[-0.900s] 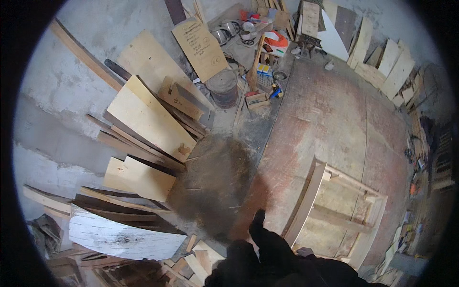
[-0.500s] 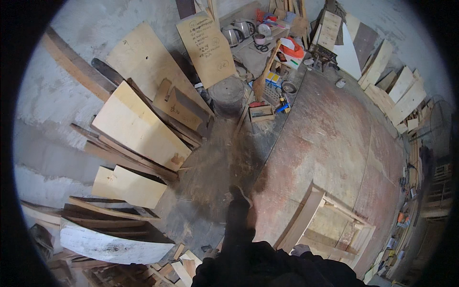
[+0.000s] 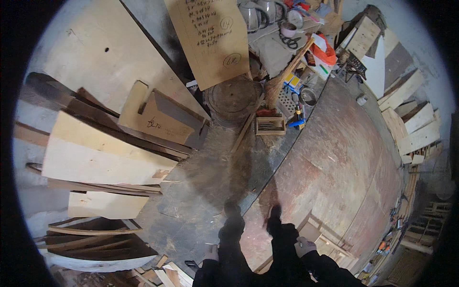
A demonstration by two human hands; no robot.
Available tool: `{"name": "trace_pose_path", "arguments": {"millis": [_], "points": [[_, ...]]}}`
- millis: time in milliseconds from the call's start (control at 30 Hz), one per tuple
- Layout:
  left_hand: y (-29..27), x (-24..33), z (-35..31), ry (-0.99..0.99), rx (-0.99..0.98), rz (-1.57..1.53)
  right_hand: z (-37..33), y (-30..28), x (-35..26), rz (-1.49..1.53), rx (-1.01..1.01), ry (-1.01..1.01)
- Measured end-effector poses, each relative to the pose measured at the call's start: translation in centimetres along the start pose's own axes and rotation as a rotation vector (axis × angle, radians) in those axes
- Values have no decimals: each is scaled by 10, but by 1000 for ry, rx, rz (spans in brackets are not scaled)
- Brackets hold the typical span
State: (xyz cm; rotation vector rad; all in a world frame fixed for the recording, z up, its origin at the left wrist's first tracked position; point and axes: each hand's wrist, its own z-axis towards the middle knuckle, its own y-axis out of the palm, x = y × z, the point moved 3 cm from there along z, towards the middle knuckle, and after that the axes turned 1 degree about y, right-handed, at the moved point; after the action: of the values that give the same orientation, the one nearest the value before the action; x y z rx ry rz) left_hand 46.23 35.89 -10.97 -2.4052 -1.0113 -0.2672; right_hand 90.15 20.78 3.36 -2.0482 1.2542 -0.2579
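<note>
The person stood with one dark shoe (image 3: 232, 209) on the grey floor (image 3: 191, 196) and the other on a worn reddish panel (image 3: 344, 167), both arms hanging in dark sleeves. The right hand (image 3: 304, 246) hung over the near left side of a wooden frame (image 3: 311, 232), which lay on the panel by the person's right leg; its fingers looked curled, but I could not tell whether they touched the wood or closed on anything. The left hand (image 3: 211, 252) hung beside the other leg, with a thin pale thing (image 3: 209, 244) at its fingers, too small to make out, and I couldn't tell how firmly they were shut. Near that hand lay wood offcuts (image 3: 171, 273). Pale boards (image 3: 103, 153) leaned along the wall to the left. Ahead stood a round drum (image 3: 232, 98), with a small wooden box (image 3: 270, 133) and a broom (image 3: 276, 88) just to its right.
</note>
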Motion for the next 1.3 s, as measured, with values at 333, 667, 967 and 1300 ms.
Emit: {"name": "trace_pose_path", "arguments": {"millis": [333, 667, 967, 1300], "points": [[130, 73, -18, 154, 216, -54, 214, -94, -37, -665, -378, -654], [322, 165, -97, -114, 386, 139, 335, -171, -1, -456, -509, -760], [405, 173, -99, -47, 408, 181, 351, -173, -2, -470, -529, -744], [460, 141, -100, -202, 345, 82, 356, -172, 18, -477, -572, -712]]}}
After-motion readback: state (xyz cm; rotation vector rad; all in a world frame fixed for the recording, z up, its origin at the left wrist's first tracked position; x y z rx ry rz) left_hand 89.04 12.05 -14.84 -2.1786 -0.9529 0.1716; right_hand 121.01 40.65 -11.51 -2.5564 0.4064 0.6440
